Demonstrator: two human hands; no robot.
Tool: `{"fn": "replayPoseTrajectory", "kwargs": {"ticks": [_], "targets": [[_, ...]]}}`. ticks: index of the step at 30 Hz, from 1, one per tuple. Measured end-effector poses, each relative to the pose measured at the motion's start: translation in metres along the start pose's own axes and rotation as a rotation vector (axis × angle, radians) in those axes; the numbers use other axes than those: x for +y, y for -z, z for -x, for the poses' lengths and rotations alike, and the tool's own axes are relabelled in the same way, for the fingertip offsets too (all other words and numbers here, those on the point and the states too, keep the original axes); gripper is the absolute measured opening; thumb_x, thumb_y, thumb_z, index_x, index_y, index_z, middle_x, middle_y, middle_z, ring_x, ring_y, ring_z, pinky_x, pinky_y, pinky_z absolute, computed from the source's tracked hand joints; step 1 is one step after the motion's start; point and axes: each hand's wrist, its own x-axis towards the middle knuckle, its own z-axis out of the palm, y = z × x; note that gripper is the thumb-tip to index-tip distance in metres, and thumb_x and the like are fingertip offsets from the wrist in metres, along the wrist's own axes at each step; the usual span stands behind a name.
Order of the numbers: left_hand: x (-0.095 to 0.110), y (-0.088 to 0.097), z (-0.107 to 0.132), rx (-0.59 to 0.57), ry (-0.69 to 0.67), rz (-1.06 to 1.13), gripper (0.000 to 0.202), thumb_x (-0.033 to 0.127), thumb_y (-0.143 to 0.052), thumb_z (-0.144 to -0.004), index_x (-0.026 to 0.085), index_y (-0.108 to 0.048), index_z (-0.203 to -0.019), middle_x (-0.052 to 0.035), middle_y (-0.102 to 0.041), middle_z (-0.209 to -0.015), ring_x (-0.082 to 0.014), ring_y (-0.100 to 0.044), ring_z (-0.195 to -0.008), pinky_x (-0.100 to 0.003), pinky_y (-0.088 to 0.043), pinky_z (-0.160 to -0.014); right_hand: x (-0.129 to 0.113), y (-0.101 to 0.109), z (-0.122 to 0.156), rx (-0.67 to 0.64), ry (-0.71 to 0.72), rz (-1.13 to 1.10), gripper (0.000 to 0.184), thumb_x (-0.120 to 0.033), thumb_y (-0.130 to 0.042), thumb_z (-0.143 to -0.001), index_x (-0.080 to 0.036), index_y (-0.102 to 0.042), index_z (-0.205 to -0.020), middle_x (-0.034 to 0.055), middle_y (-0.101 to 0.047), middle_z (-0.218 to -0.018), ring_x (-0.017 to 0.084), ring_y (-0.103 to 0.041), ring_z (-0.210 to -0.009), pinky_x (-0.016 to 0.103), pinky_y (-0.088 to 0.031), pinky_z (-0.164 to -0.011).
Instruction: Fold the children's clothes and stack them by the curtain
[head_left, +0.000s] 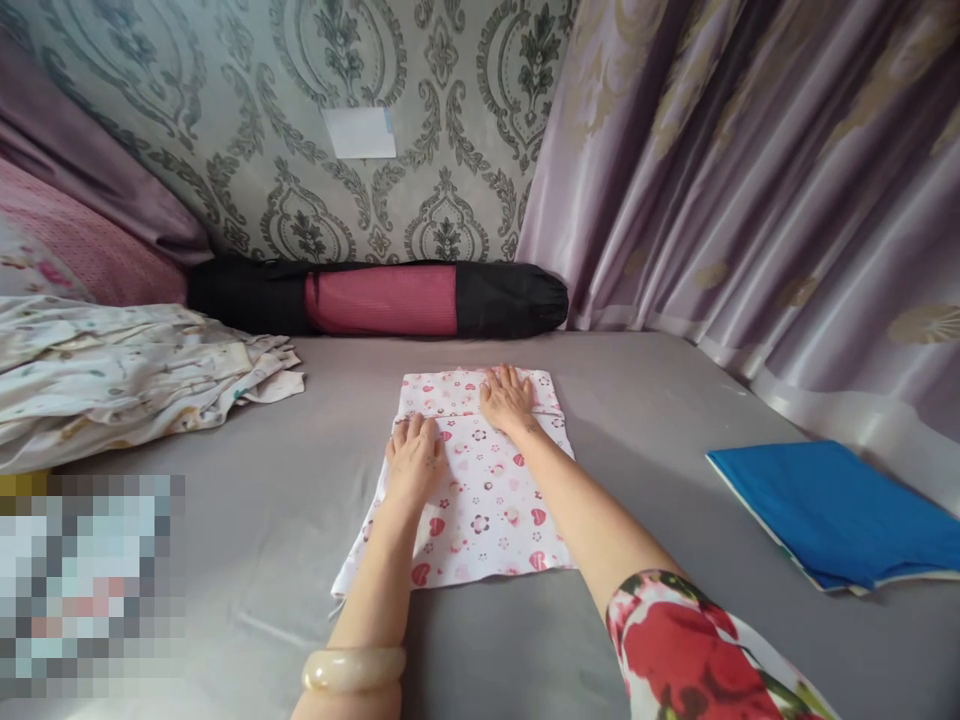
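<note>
A white cloth (pixel 480 490) printed with pink hearts and flowers lies spread on the grey sheet in front of me. Its far end shows a folded band with an edge running across. My right hand (pixel 508 396) rests flat on that far band, fingers stretched out. Nearer and to the left, my left hand (pixel 414 456) lies on the cloth's left side by the band's edge, fingers extended and slightly bent. Neither hand grasps anything. The cloth's near left corner looks a little uneven.
A black and dark pink rolled bag (pixel 381 300) lies along the patterned wall. To the left is a crumpled printed fabric (pixel 135 370), with a blurred-out patch below it. A folded blue cloth (pixel 840 510) lies at right, near the purple curtains (pixel 720 180).
</note>
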Motion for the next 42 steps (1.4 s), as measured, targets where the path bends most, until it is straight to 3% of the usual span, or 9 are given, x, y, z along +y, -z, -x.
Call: {"fn": "replayPoseTrajectory", "kwargs": {"ticks": [7,12,15,21,27,32,37,42], "targets": [[0.000,0.000,-0.001,-0.003,0.009,0.009,0.041,0.024,-0.037,-0.093,0.021,-0.052,-0.131,-0.0078,-0.040,-0.151,-0.0320,-0.028,-0.141,-0.047,-0.029,-0.112,0.012,0.015,-0.010,-0.127,0.020,-0.071,0.058,-0.041,-0.017,-0.100,-0.019,-0.030,-0.151,0.0095,-0.020,-0.160,0.025,-0.012,-0.147,0.050,-0.011,-0.116],[0.002,0.002,0.000,-0.024,0.011,-0.006,0.040,0.023,-0.037,-0.093,0.020,-0.052,-0.130,-0.0081,-0.039,-0.152,-0.0316,-0.028,-0.141,-0.047,-0.028,-0.113,0.039,0.019,-0.011,0.014,-0.060,0.016,0.062,-0.042,-0.013,-0.100,-0.009,-0.028,-0.151,0.0139,-0.020,-0.159,0.025,-0.010,-0.148,0.046,-0.005,-0.118],[0.002,0.004,0.000,-0.033,0.002,-0.009,0.041,0.025,-0.036,-0.093,0.018,-0.050,-0.131,-0.0093,-0.038,-0.153,-0.0315,-0.027,-0.142,-0.048,-0.027,-0.114,0.051,0.011,-0.009,-0.016,-0.074,0.047,0.064,-0.043,-0.013,-0.100,-0.007,-0.029,-0.150,0.0138,-0.025,-0.158,0.025,-0.013,-0.147,0.043,-0.008,-0.118],[0.001,0.002,0.000,-0.021,0.007,-0.016,0.042,0.029,-0.035,-0.093,0.020,-0.050,-0.131,-0.0084,-0.038,-0.153,-0.0309,-0.026,-0.142,-0.048,-0.027,-0.114,0.052,0.006,-0.008,0.009,-0.070,0.015,0.060,-0.043,-0.017,-0.100,-0.010,-0.033,-0.148,0.0133,-0.028,-0.157,0.025,-0.015,-0.146,0.044,-0.011,-0.117],[-0.003,-0.001,-0.001,-0.030,0.002,-0.003,0.044,0.033,-0.035,-0.094,0.019,-0.050,-0.132,-0.0102,-0.036,-0.153,-0.0310,-0.027,-0.141,-0.051,-0.025,-0.114,0.057,0.026,0.001,-0.134,-0.002,-0.107,0.064,-0.051,-0.025,-0.098,-0.017,-0.025,-0.152,0.0106,-0.015,-0.161,0.024,-0.006,-0.148,0.044,-0.008,-0.119],[-0.007,-0.001,0.004,0.021,-0.073,-0.019,0.042,0.034,-0.034,-0.095,0.020,-0.052,-0.129,-0.0105,-0.040,-0.151,-0.0313,-0.030,-0.139,-0.051,-0.028,-0.112,0.062,0.029,0.045,-0.122,0.189,-0.079,0.065,-0.049,-0.032,-0.097,-0.018,-0.024,-0.153,0.0102,-0.009,-0.162,0.025,-0.002,-0.149,0.045,-0.007,-0.119],[-0.005,-0.003,0.012,0.106,-0.125,-0.098,0.040,0.033,-0.032,-0.096,0.018,-0.054,-0.126,-0.0121,-0.045,-0.146,-0.0316,-0.034,-0.137,-0.050,-0.030,-0.111,0.070,0.033,0.107,-0.165,0.359,-0.039,0.060,-0.044,-0.025,-0.099,-0.014,-0.029,-0.151,0.0138,-0.015,-0.161,0.026,-0.010,-0.148,0.046,-0.008,-0.119],[-0.002,-0.004,0.012,0.101,-0.160,-0.174,0.042,0.030,-0.029,-0.097,0.013,-0.051,-0.129,-0.0170,-0.044,-0.145,-0.0335,-0.035,-0.136,-0.051,-0.029,-0.110,0.089,0.044,0.162,-0.221,0.451,-0.070,0.058,-0.043,-0.025,-0.100,-0.015,-0.032,-0.151,0.0114,-0.018,-0.160,0.025,-0.012,-0.148,0.048,-0.010,-0.120]]}}
